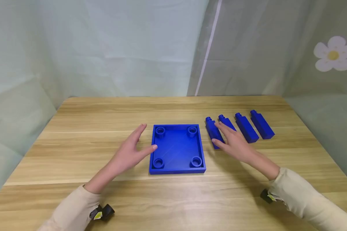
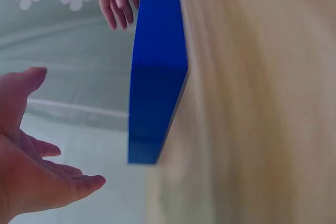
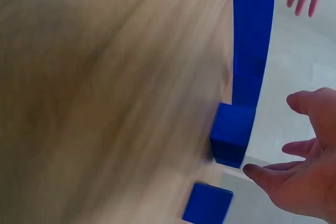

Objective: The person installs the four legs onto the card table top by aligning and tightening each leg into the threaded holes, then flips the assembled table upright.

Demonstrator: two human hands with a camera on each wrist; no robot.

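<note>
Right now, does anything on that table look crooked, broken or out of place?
Nothing stands out. The blue tray lies flat and square, four blue blocks lie in a neat row beside it, and both open hands hover over them.

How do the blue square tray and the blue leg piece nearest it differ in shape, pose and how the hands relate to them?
The blue square tray is wide, flat and shallow, with a round socket in each corner; the nearest leg piece is a narrow bar with a small peg at its far end. The tray lies beside the left hand; the leg piece lies partly under the right hand. Both are the same blue and rest on the wooden table.
</note>
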